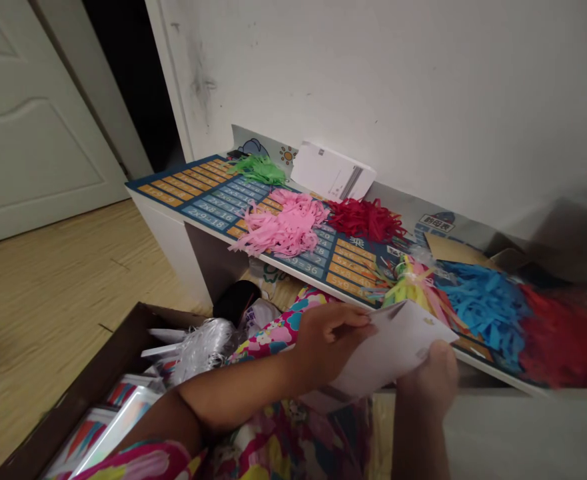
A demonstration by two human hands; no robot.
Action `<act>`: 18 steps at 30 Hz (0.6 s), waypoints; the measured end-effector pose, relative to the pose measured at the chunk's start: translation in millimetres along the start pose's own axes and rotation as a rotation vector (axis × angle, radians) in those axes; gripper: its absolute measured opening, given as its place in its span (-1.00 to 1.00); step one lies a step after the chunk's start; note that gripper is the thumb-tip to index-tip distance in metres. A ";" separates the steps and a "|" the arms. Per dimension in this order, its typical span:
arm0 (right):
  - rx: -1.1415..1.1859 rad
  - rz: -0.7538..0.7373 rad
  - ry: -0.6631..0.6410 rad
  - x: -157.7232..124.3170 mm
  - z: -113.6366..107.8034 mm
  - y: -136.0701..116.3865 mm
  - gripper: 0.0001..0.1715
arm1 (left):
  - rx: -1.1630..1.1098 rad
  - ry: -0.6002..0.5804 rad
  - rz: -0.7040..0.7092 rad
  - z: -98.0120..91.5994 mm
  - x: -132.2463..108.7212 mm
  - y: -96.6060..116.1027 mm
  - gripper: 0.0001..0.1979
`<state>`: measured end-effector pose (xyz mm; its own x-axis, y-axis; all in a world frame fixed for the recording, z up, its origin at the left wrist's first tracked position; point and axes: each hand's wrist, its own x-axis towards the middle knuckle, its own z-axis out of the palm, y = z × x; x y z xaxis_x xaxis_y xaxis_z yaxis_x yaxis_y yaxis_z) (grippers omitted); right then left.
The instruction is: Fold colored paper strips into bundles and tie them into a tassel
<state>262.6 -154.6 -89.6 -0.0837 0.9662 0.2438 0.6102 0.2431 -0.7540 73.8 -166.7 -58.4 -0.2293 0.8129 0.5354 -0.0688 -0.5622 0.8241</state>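
Both my hands grip a white paper sheet (pixel 398 347) just in front of the low table's edge. My left hand (pixel 330 337) pinches the sheet's top left corner, fingers closed. Lower down, my right hand (pixel 430 377) clasps the right edge, with its thumb on top of the paper. Just beyond the sheet, on the table, lies a mixed yellow, pink and green bundle of paper strips (pixel 413 283).
The low white table (pixel 173 233) carries a multiplication-chart mat with heaps of shredded paper: green (pixel 260 170), pink (pixel 283 227), dark red (pixel 366 219), blue (pixel 480 303), red (pixel 566 337). A white packet (pixel 330 172) leans on the wall. A brown cardboard box (pixel 98 373) stands left, beside a door.
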 end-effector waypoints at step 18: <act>0.469 0.179 0.567 3.3 13.0 -1.8 -0.48 | -0.180 -0.019 -0.517 -17.9 16.6 -15.6 -0.68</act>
<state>251.0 -150.7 -95.4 0.4805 0.8330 0.2741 0.1669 0.2200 -0.9611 53.7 -147.1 -65.7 -0.1043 0.9918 0.0735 -0.3333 -0.1045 0.9370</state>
